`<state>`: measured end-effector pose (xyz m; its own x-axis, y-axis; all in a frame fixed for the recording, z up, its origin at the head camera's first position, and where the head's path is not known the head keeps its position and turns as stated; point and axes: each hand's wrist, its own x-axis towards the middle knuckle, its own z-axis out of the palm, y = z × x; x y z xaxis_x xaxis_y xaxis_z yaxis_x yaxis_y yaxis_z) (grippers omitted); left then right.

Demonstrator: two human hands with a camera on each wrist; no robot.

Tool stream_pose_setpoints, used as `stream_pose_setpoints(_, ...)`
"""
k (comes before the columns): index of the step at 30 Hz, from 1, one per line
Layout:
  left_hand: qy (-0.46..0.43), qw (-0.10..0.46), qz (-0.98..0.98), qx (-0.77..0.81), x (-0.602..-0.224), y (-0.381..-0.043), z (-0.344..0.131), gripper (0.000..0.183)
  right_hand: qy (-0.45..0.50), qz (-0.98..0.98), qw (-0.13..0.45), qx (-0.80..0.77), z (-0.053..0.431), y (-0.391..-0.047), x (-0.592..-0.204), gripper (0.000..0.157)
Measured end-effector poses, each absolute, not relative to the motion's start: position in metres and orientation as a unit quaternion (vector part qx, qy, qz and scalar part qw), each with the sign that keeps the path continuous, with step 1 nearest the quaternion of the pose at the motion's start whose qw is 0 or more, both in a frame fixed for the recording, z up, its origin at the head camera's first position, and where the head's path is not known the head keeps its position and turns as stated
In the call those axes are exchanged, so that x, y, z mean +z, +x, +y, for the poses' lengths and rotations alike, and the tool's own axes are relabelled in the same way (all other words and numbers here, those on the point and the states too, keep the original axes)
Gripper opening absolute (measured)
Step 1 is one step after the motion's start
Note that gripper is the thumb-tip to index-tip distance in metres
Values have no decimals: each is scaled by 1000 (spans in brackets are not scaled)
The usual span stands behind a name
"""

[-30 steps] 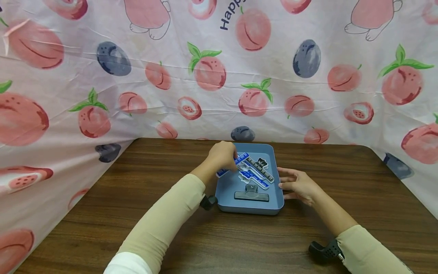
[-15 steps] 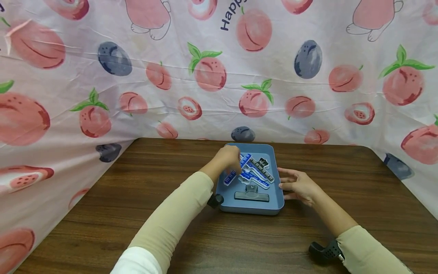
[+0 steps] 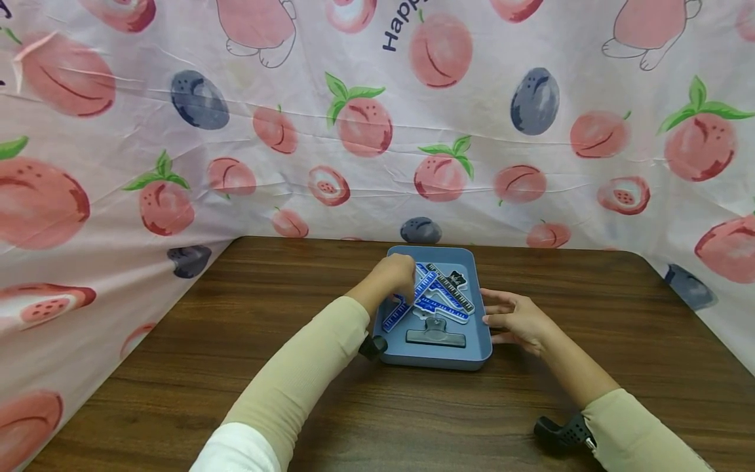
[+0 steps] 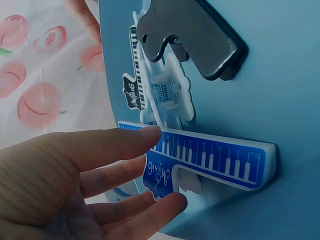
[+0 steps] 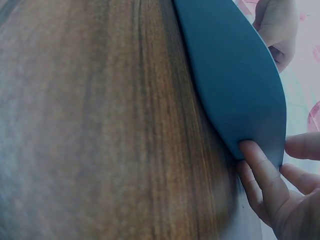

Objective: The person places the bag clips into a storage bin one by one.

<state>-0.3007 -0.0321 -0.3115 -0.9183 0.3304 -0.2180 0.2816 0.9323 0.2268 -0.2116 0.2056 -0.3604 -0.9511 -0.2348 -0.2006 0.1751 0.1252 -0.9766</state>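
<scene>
In the head view, a blue-grey tray (image 3: 436,359) holds several piano-key clips and a plain dark clip. My left hand (image 3: 394,278) is over the tray's left side. The left wrist view shows its thumb on the blue piano-key clip (image 4: 215,157), with curled fingers around the handle marked "Music"; part of that handle is covered. My right hand (image 3: 519,322) touches the tray's right outer wall with extended, spread fingers (image 5: 262,172).
Beside the held clip lie a black-and-white piano-key clip (image 3: 444,278), another blue one (image 3: 448,310) and the dark wide clip (image 3: 435,335). Dark wood table (image 3: 283,314) surrounds the tray. A fruit-print cloth (image 3: 265,177) hangs behind.
My left hand has moved right and slightly nearer, bringing the blue piano-key clip further into the tray and turning it steeper. The right hand stays at the tray wall.
</scene>
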Motion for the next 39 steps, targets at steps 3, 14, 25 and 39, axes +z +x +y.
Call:
stream_pose_setpoints(3, 156, 118, 976, 90, -310, -298, -32, 23, -22, 735, 156, -660, 207, -212, -361, 68)
stream_pose_setpoints(14, 181, 79, 977, 82, -305, -287, -40, 31, -27, 741, 157, -653, 207, -210, -361, 66)
stream_pose_setpoints(25, 276, 28, 951, 134, -311, -281, -61, 16, -23, 759, 155, -632, 207, -204, -359, 61)
stream_pose_setpoints(39, 293, -48, 931, 212, -317, -254, -97, 6, -42, 807, 99, -580, 212, -190, -352, 39)
